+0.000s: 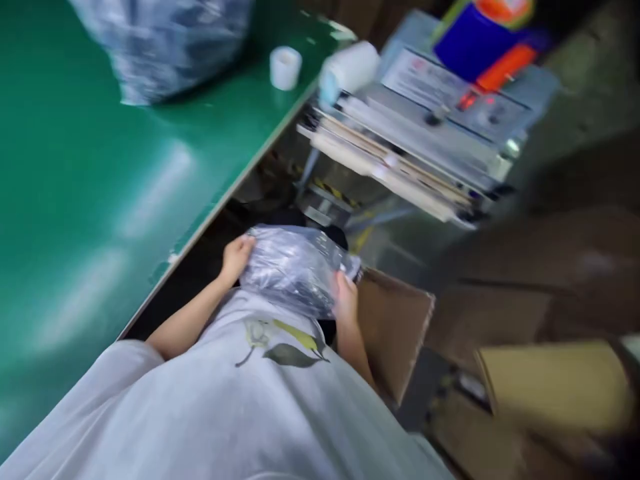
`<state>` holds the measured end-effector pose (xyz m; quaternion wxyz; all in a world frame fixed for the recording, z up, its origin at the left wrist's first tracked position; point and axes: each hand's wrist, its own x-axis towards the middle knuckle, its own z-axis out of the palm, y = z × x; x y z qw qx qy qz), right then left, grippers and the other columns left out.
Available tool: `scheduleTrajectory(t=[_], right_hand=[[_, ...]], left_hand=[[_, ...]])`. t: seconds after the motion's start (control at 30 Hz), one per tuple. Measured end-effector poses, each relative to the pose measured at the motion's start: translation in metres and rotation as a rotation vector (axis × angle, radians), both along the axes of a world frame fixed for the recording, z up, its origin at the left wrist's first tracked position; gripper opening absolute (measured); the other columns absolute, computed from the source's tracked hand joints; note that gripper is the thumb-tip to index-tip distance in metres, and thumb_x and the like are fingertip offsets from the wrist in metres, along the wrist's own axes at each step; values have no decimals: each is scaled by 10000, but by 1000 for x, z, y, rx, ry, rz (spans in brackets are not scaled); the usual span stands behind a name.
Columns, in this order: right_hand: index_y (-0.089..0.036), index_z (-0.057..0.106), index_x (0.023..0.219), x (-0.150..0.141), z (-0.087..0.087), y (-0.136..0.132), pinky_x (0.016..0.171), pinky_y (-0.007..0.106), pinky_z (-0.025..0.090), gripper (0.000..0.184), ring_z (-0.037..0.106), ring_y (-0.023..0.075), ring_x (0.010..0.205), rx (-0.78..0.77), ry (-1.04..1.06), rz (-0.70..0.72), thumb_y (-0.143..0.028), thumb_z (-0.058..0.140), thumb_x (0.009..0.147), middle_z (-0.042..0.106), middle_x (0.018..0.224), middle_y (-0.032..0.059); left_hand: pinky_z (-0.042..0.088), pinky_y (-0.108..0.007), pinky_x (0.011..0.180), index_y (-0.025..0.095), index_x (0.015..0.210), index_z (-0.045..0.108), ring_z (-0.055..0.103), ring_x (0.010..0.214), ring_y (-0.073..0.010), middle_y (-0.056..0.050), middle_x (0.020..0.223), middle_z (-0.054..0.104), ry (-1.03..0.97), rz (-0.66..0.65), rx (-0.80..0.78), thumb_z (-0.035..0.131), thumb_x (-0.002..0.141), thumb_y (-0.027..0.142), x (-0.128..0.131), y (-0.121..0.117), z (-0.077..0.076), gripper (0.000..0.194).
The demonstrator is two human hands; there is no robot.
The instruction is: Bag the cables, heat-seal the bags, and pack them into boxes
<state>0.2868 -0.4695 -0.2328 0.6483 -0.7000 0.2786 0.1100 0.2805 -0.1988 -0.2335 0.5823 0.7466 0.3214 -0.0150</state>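
Observation:
A clear plastic bag (pixel 293 267) with dark contents rests low in front of my body, below the table edge. My left hand (pixel 236 259) grips its left end with curled fingers. My right hand (pixel 345 297) holds its right end, the fingers wrapped round the plastic. Both forearms reach down past my white shirt. The picture is smeared by motion.
A green table (pixel 100 173) fills the left, with a large filled plastic bag (pixel 165 43) and a white tape roll (pixel 285 67) at its far side. A heat sealer machine (pixel 425 127) stands ahead. Cardboard boxes (pixel 393 327) lie on the floor to the right.

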Motion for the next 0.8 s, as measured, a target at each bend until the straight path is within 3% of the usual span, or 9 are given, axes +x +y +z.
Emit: scheduleTrajectory(t=[0.1, 0.17, 0.3, 0.37, 0.47, 0.53, 0.63, 0.7, 0.8], right_hand=[[-204, 614, 703, -22, -6, -28, 457, 248, 271, 616, 358, 90, 478, 55, 94, -168, -787, 794, 622, 403, 504, -86], [-206, 674, 795, -20, -5, -32, 472, 250, 237, 580, 313, 85, 486, 96, 21, -170, -755, 788, 648, 376, 509, -94], [-210, 711, 895, -14, 12, -37, 503, 251, 256, 483, 313, 89, 504, 91, -147, -195, -662, 762, 732, 402, 538, -85], [-207, 705, 863, -18, 21, -40, 520, 254, 291, 482, 353, 96, 521, 96, -161, -217, -662, 765, 716, 426, 551, -73], [-194, 697, 806, -25, 30, -42, 508, 254, 284, 523, 356, 93, 511, 99, -110, -265, -702, 762, 697, 417, 545, -66], [-192, 688, 758, -23, 31, -43, 477, 253, 243, 556, 318, 85, 478, 90, -81, -319, -741, 743, 692, 382, 517, -71], [-193, 682, 697, -13, 32, -49, 456, 252, 225, 573, 299, 78, 449, 93, -96, -369, -763, 734, 673, 367, 482, -69], [-196, 681, 672, -9, 36, -52, 447, 248, 234, 560, 309, 76, 447, 101, -100, -382, -749, 765, 641, 372, 478, -66], [-221, 667, 664, -18, 49, -51, 419, 238, 265, 498, 342, 86, 462, 50, -86, -387, -693, 821, 628, 406, 512, -56]], left_hand=[[317, -233, 609, 186, 655, 482, 380, 629, -110, 53, 623, 423, -85, -39, -67, 657, 846, 431, 2, 7, -8, 356], [347, -222, 619, 174, 762, 572, 420, 644, -110, 48, 672, 482, -97, -77, -182, 716, 793, 467, 3, 13, -1, 328], [362, -206, 580, 167, 931, 645, 440, 609, -100, 42, 700, 542, -85, -97, -358, 826, 685, 510, 23, 23, 25, 459], [300, -202, 520, 168, 852, 621, 357, 542, -85, 63, 614, 462, -107, -81, -345, 822, 704, 537, 38, 25, 35, 445], [236, -208, 487, 180, 769, 561, 284, 508, -80, 75, 557, 379, -167, -69, -206, 770, 788, 572, 51, 21, 42, 445], [230, -211, 490, 187, 746, 524, 281, 512, -84, 71, 557, 375, -190, -54, -117, 722, 835, 602, 54, 15, 42, 468], [209, -218, 492, 193, 704, 482, 250, 520, -87, 76, 559, 332, -172, -47, -149, 701, 840, 623, 57, 9, 38, 502], [222, -217, 506, 187, 693, 506, 273, 539, -91, 70, 575, 358, -176, -54, -174, 712, 816, 622, 56, 9, 38, 496], [337, -217, 586, 165, 756, 626, 433, 632, -115, 25, 671, 538, -118, -111, -174, 759, 750, 596, 41, 8, 49, 451]])
